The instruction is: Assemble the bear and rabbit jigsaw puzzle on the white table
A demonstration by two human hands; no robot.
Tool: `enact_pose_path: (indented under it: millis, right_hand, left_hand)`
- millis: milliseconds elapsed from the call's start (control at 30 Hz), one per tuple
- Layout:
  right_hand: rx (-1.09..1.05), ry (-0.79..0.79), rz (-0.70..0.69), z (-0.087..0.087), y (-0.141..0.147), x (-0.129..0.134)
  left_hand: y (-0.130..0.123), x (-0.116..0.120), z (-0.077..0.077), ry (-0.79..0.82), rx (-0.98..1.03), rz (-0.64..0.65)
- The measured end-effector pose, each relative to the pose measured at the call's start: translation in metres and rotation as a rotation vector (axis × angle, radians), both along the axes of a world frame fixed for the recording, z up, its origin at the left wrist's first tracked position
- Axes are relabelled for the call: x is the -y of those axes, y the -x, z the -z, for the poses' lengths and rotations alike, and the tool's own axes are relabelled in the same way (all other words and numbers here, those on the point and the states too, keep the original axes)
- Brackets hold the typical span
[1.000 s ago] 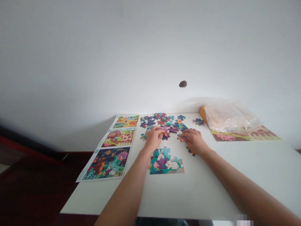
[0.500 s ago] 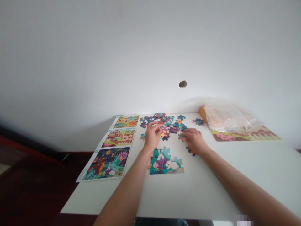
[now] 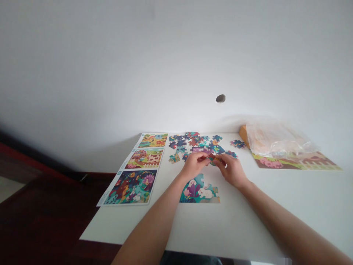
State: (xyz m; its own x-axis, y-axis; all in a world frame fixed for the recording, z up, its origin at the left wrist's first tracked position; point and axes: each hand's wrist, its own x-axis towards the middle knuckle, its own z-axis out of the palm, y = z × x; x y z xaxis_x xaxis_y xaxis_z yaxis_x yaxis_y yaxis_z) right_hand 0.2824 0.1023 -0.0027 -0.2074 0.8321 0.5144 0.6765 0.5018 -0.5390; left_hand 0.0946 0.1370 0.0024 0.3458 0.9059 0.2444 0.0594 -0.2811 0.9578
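Observation:
My left hand (image 3: 194,166) and my right hand (image 3: 232,170) meet above the middle of the white table. Their fingertips are closed on small jigsaw puzzle pieces (image 3: 212,157), reddish brown with some yellow, brought together between them. The fingers partly cover these pieces, so I cannot tell whether they are joined. Just below the hands lies a joined puzzle section (image 3: 200,192) with two white rabbits and a purple plant; my left wrist hides its upper left part. Loose puzzle pieces (image 3: 196,140) lie spread behind the hands, mostly dark blue, teal and purple.
On the left lies a sheet (image 3: 131,187) with three printed pictures. At the right, a clear plastic bag (image 3: 280,138) rests by an orange box (image 3: 243,133) and over a farm picture (image 3: 298,162). The wall (image 3: 176,73) behind has a hole (image 3: 220,98).
My left hand has moved right and toward me from the loose pieces, and my right hand has lifted slightly. Both now hold puzzle pieces close together. The view has shifted a little left.

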Motion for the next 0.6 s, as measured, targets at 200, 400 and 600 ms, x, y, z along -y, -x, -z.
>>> enact_pose_path:
  millis: [200, 400, 600]
  right_hand:
    - [-0.039, 0.122, -0.036, -0.0023, -0.0017, 0.0002]
    - [-0.027, 0.146, -0.023, -0.0043, -0.0013, 0.0007]
    - [-0.095, 0.105, 0.009, -0.0004, -0.0022, -0.0008]
  left_hand:
    - [0.0020, -0.0014, 0.0041, -0.047, -0.043, -0.088]
    - [0.0029, -0.0021, 0.0046, -0.103, -0.036, -0.160]
    - [0.0018, -0.0032, 0.0062, -0.049, -0.011, -0.175]
